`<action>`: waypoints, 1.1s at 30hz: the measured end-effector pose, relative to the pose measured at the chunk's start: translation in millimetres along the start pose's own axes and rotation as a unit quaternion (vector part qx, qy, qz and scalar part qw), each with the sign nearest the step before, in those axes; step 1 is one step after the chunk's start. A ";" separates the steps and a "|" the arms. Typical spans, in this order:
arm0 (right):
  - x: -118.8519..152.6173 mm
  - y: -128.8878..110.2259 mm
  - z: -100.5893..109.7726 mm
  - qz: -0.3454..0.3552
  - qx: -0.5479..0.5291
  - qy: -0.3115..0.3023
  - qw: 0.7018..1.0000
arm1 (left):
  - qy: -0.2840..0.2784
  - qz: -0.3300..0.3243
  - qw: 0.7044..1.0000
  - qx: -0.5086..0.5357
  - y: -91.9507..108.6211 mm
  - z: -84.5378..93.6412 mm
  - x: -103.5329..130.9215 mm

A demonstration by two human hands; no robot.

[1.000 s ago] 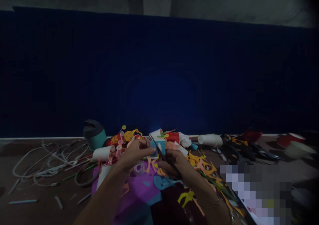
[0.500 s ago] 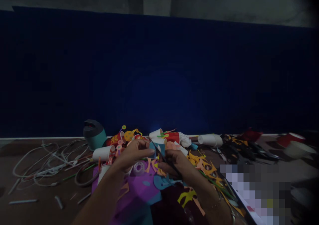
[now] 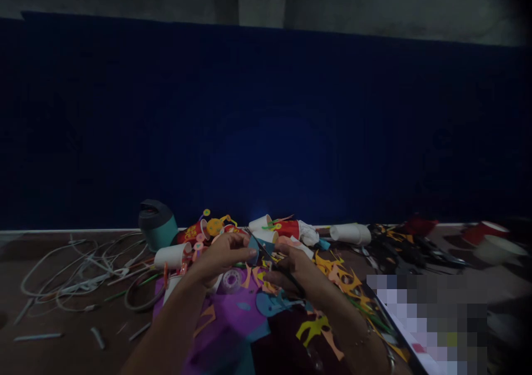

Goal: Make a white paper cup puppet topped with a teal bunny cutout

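Note:
Between the fingers of my left hand [image 3: 230, 251] is a small piece of blue paper [image 3: 266, 246]. Dark scissors [image 3: 261, 245] lie across that paper, and my right hand [image 3: 291, 265] is closed on their handles. Under my hands, a purple sheet [image 3: 233, 319] carries a tape roll [image 3: 231, 280] and a cut blue shape [image 3: 272, 304]. Yellow scraps [image 3: 312, 329] lie on a dark area nearer to me.
At the left stand a teal and dark container [image 3: 158, 225] and tangled white cables [image 3: 83, 275]. A white cup [image 3: 172, 256] lies on its side. Further right are stacked white cups [image 3: 350, 234], orange scraps [image 3: 344, 275] and a red bowl [image 3: 484, 232].
My right hand and the scissors have shifted slightly, and the scissor handles look more spread. Less of the blue paper shows. My left hand has barely moved.

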State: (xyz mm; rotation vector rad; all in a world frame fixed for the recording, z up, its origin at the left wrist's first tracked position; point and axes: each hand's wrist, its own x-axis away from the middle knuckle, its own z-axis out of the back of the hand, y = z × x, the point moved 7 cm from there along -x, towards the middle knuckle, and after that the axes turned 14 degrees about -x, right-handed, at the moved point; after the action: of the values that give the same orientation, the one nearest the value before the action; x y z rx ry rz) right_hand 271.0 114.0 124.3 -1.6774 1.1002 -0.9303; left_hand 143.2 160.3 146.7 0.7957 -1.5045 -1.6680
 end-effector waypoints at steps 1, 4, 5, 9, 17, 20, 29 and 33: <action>0.3 -0.3 0.8 -0.001 0.002 0.006 1.000 | -0.002 0.004 1.000 0.002 -0.8 -0.1 0.1; 1.0 -1.1 3.5 0.001 0.001 0.020 1.000 | -0.010 0.003 1.000 -0.004 -1.5 0.1 0.2; 1.1 -1.4 4.5 0.003 -0.001 0.024 1.000 | -0.006 -0.001 1.000 -0.007 -1.0 1.2 0.1; -0.4 -2.9 8.4 0.019 0.000 0.037 0.999 | 0.044 -0.020 0.999 -0.001 0.3 8.3 -1.4; -2.8 -4.3 0.5 0.039 -0.019 0.023 0.999 | 0.128 -0.060 0.967 0.212 -1.3 2.2 -2.6; -3.0 -4.2 -3.1 0.057 -0.036 0.015 0.998 | 0.101 -0.077 0.968 0.217 3.4 -6.3 -1.4; -4.2 -0.9 -2.8 0.071 -0.055 0.026 0.996 | 0.155 -0.058 0.975 0.148 0.8 -8.0 0.2; -5.3 4.7 -2.6 0.051 -0.042 0.036 0.997 | 0.184 -0.080 0.964 0.175 -0.3 -4.7 0.6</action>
State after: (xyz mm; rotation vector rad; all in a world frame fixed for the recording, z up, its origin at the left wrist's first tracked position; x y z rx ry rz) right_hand 265.7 117.3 120.1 -1.6491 1.2766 -0.8978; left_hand 146.8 157.3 145.8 1.3674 -1.5129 -1.2815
